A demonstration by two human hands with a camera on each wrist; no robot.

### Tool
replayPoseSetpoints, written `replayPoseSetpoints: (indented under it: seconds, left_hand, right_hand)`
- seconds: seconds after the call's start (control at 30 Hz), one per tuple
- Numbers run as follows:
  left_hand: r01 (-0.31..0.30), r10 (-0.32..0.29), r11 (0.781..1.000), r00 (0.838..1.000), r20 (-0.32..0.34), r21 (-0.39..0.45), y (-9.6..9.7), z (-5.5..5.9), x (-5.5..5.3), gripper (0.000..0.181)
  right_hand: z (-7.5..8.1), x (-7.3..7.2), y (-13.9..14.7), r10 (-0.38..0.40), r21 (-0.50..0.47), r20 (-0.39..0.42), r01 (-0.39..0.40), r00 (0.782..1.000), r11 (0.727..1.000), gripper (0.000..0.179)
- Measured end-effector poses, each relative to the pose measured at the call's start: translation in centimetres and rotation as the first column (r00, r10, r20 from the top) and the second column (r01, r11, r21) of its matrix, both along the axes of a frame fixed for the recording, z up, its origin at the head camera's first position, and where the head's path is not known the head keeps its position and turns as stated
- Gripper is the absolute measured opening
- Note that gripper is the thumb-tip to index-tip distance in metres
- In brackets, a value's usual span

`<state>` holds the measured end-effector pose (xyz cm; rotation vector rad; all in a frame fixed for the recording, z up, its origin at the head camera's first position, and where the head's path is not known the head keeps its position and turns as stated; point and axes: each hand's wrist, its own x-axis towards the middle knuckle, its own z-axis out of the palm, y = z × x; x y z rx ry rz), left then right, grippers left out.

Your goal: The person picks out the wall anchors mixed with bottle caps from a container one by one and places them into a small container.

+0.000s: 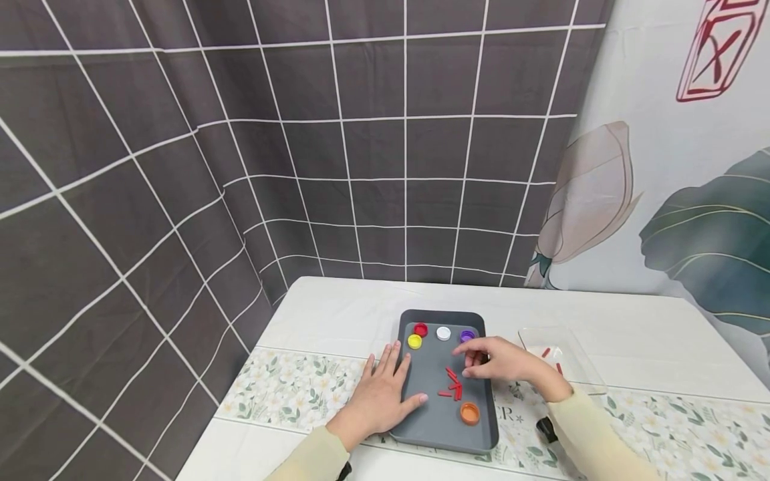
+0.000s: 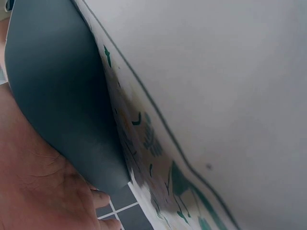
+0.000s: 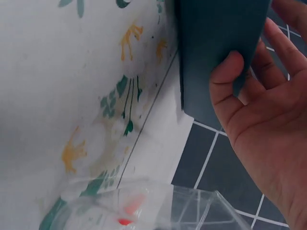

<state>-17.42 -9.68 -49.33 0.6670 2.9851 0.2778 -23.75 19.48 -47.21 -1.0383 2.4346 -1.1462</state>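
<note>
A grey rectangular tray point(image 1: 430, 424) lies on the table. Small red sticks point(image 1: 459, 391) are clustered in its right half, just above an orange cap point(image 1: 470, 413). Along the far end sit a red cap point(image 1: 420, 329), a yellow cap point(image 1: 414, 342), a white cap point(image 1: 443, 333) and a purple cap point(image 1: 467, 336). My left hand point(image 1: 380, 395) rests across the tray's left edge, fingers spread. Over the right edge, near the purple cap, hovers my right hand point(image 1: 496, 359), fingers loosely bent; nothing shows between thumb and fingers in the right wrist view.
Right of the tray stands a clear plastic box point(image 1: 588, 374) with a few red sticks point(image 1: 546, 352) inside. A white tablecloth point(image 1: 343, 307) with a floral band covers the table. Dark gridded cloth point(image 1: 373, 153) hangs behind and at the left.
</note>
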Motion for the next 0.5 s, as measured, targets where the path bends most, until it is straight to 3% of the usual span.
replayPoseSetpoints:
  seconds: [0.5]
  left_hand:
    - [-0.001, 0.001, 1.000, 1.000, 0.012, -0.002, 0.1, 0.2, 0.1, 0.085]
  right_hand:
    - [-0.8, -1.0, -1.6, -0.006, 0.190, -0.003, 0.006, 1.000, 0.982, 0.032]
